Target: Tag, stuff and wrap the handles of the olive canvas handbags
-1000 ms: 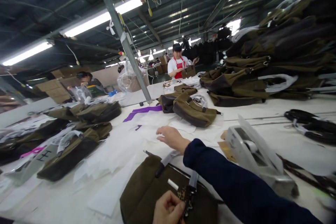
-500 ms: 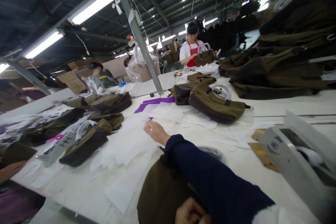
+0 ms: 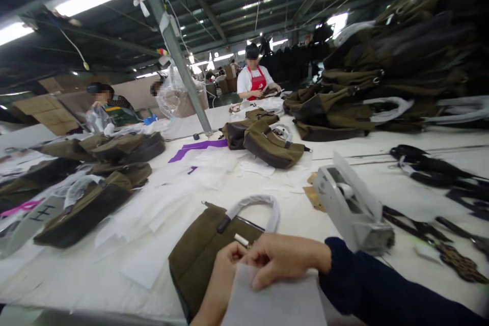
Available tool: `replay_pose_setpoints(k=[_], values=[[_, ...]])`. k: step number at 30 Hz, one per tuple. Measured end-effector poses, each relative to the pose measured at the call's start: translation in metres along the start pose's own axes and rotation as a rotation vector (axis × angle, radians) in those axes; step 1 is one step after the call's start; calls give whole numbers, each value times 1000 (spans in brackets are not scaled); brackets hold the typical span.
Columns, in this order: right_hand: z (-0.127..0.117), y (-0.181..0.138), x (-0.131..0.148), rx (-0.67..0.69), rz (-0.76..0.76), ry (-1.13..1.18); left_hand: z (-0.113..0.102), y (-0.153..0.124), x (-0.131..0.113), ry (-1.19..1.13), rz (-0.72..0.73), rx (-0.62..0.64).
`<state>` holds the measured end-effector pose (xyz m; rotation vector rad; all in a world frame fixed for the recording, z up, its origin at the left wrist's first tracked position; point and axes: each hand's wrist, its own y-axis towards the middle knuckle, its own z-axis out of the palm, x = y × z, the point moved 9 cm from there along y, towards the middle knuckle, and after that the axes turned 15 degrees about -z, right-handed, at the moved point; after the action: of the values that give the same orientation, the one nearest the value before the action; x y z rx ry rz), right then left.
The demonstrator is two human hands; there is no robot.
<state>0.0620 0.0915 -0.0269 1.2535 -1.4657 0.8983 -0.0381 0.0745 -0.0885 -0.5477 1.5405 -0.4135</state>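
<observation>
The white sheet [image 3: 278,300] is lying over the near end of the olive bag [image 3: 198,252], flat at the near edge of the table [image 3: 416,137]. The right hand [image 3: 284,259] and left hand [image 3: 225,277] are pinching its top edge together; a second ago the right was reaching out over the loose sheets [image 3: 214,173] (so paper is now meeting bag). The bag's inside is not showing; the tape dispenser [image 3: 351,204] beside it is holding a roll [image 3: 346,189]

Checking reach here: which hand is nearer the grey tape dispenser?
Right. The right hand sits just left of the tape dispenser; the left hand is farther left. Both pinch the white sheet.
</observation>
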Motion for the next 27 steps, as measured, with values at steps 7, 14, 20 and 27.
replay_pose_setpoints(k=[7, 14, 20, 27], values=[[-12, -26, -35, -262, 165, -809, 13, -6, -51, 201, -88, 26], [-27, -30, -28, -466, 219, -933, 18, -12, -59, 153, -72, -33], [-20, -90, -13, -562, 185, -841, 13, -13, -27, 124, -112, -36], [-13, -100, -24, -662, 143, -535, 12, -9, -36, 204, -111, -14]])
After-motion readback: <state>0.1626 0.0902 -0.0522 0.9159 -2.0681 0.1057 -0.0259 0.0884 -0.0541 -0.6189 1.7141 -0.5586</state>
